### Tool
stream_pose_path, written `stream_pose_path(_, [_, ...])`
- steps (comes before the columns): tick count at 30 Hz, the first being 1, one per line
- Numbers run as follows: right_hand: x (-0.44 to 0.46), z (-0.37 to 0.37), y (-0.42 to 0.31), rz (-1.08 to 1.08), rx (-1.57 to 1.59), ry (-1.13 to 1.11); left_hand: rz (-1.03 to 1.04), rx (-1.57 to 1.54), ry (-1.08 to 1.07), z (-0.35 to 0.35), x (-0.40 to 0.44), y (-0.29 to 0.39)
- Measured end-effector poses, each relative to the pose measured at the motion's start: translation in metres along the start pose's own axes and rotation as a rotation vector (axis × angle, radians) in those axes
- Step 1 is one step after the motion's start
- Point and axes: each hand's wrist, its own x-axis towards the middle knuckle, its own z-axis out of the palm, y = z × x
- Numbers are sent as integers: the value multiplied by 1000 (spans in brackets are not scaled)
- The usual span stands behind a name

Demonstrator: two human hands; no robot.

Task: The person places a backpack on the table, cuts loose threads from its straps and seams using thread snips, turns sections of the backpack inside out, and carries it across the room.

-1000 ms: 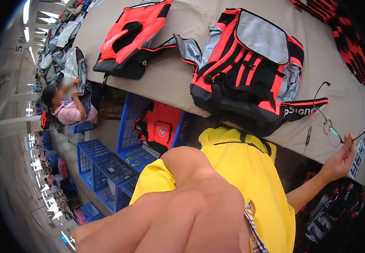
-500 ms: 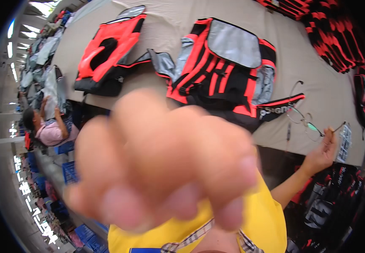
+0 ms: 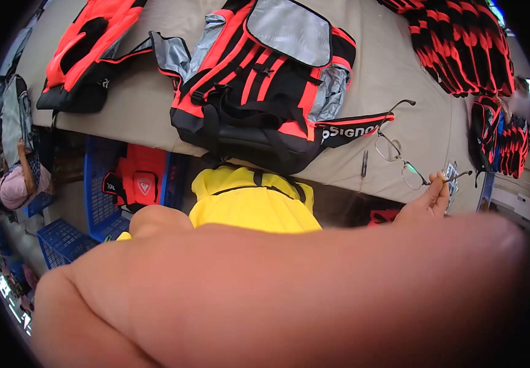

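My right hand (image 3: pixel 429 199) pinches one temple of a pair of thin-framed eyeglasses (image 3: pixel 411 178) at the table's near right edge. The glasses hang unfolded, their other temple crossing a strap with white lettering. My left hand (image 3: pixel 265 288), very close to the camera and blurred, fills the lower view with its arm; its fingers cannot be made out. Beyond it a black and coral-red backpack (image 3: pixel 246 132) lies on the table, its silver-lined flap (image 3: pixel 289 34) turned up. A slim dark tool (image 3: pixel 364 164) lies left of the glasses.
The beige-covered table (image 3: pixel 136 122) bears another coral-red and black bag piece (image 3: pixel 87 55) at left and stacked bag parts (image 3: pixel 461 43) at back right. Below the table edge stand blue crates (image 3: pixel 100 190), one with red pieces. A co-worker in pink (image 3: pixel 16 187) is at far left.
The view has shifted, so the table and bags appear further left and higher. My left hand's curled fingers no longer show; blurred skin now spans the lower view. My right hand still holds the eyeglasses.
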Motion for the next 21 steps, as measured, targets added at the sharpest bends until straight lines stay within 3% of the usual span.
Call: stream_pose_path(21, [5,18,-4,-62,30,-54,112,-33,67,-14,-12,24])
